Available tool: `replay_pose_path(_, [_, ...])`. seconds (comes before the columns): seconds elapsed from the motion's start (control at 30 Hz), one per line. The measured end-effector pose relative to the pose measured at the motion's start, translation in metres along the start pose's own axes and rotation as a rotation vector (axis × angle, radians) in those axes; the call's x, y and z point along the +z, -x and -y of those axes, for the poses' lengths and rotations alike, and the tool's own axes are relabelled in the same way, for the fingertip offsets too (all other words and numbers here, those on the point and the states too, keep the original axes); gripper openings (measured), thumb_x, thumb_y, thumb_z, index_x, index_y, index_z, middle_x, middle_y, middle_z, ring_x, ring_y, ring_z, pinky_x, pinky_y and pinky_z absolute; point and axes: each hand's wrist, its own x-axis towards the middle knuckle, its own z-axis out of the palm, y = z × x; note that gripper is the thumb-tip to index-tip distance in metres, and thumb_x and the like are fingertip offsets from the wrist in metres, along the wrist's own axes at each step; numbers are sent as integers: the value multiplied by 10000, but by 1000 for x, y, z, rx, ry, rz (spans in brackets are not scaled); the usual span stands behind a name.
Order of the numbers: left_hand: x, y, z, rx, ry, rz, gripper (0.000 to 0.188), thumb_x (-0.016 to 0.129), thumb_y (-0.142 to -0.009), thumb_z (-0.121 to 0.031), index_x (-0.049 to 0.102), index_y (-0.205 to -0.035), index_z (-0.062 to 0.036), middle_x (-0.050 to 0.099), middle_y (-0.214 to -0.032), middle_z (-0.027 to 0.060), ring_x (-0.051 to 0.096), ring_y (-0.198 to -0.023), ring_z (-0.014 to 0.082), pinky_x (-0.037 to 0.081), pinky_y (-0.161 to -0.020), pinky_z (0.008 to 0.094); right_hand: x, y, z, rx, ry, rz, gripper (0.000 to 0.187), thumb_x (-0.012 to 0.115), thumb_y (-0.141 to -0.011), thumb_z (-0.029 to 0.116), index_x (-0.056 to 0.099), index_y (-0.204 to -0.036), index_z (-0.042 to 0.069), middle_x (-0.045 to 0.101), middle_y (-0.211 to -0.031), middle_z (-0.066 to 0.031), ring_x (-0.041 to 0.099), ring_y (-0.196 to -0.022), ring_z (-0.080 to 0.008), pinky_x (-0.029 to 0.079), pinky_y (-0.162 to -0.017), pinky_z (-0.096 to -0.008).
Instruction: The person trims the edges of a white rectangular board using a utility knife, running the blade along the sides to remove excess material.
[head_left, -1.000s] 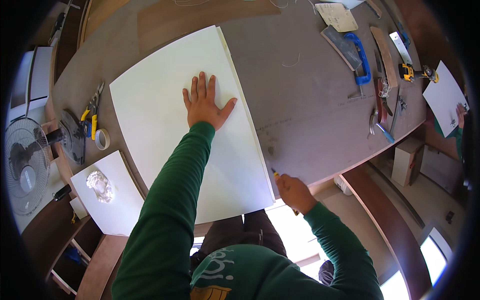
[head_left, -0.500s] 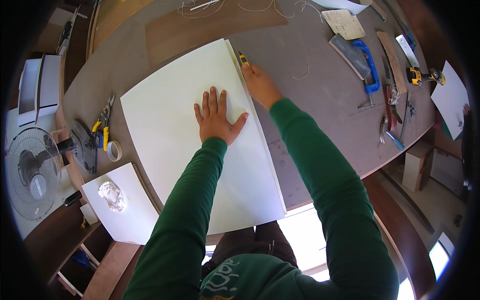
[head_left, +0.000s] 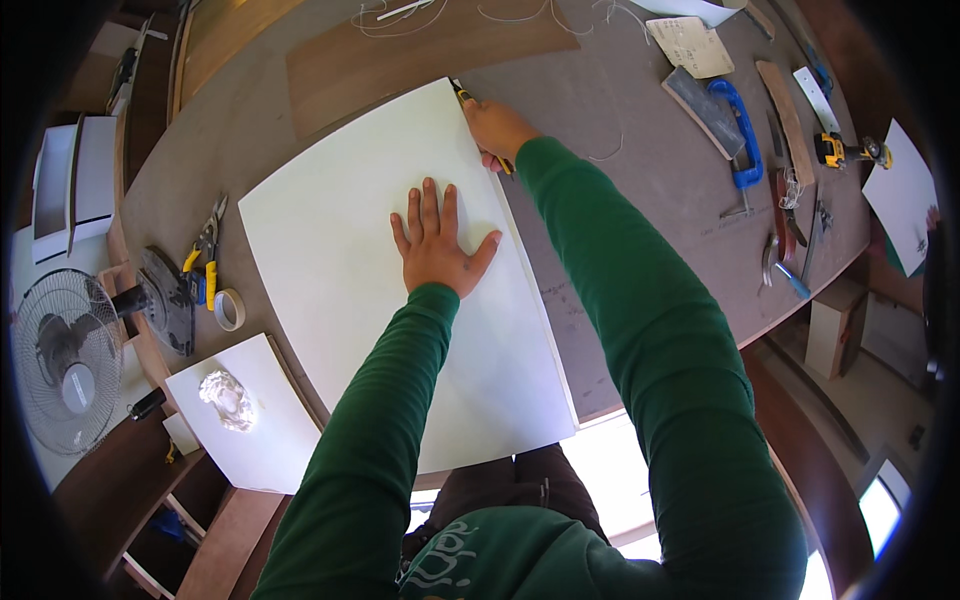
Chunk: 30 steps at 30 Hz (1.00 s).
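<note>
Pale lettering (head_left: pixel 447 560) (partly hidden) — on the green sweatshirt (head_left: pixel 535 555).

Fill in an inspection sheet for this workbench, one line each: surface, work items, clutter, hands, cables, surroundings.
Surface: grey-brown tabletop, with some dark marks.
Work items: white panel, lying flat; yellow-and-black utility knife at its right edge, near the far corner.
Clutter: blue G-clamp, blue-handled hammer and yellow-and-black drill on the right; yellow-handled snips and tape roll on the left.
Hands: left hand flat on the panel, fingers spread; right hand gripping the knife.
Cables: nothing seen.
Surroundings: fan at left; another person's hand at far right.
</note>
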Motion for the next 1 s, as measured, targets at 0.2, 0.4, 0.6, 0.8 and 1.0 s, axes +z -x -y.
replay_pose_path(0.2, [0,0,2,3,-10,3,905,579,-902,-666,363,-1596,-127,241,-1699,172,185,-1583,341,47,-1265,574,-2,11,16,69,-1,27,585,266,-1078,453,599,-1045,-27,645,-734,-176,641,-565,-261,532,-544,-400])
replay_pose_path(0.4, [-1,0,0,5,-25,7,910,569,-906,-674,351,-1605,-132,236,-1702,167,183,-1584,339,54,-1264,576,1,49,-4,132,-1,69,482,322,-1061,323,604,-1063,-68,637,-703,-217,643,-538,-283,516,-497,-412])
replay_pose_path(0.6, [-6,-1,-3,-26,-25,92,926,535,-915,-684,302,-1632,-147,180,-1727,133,109,-1605,306,-2,-1272,554,9,121,-45,121,107,120,491,337,-1077,306,627,-1002,-82,632,-674,-217,627,-507,-304,502,-472,-417])
replay_pose_path(0.8, [-3,3,3,-28,0,28,914,588,-899,-659,338,-1615,-148,217,-1713,145,159,-1591,329,37,-1271,563,-4,161,-48,111,40,30,588,316,-1091,424,657,-1009,-48,672,-766,-246,674,-608,-351,535,-576,-462])
replay_pose_path(1.0, [-1,-3,-3,5,-10,11,912,603,-890,-666,361,-1604,-153,242,-1702,159,192,-1581,340,61,-1267,572,-5,55,-30,-163,152,-192,642,262,-1085,436,706,-1086,-28,723,-1045,-275,665,-1050,-471,507,-938,-524])
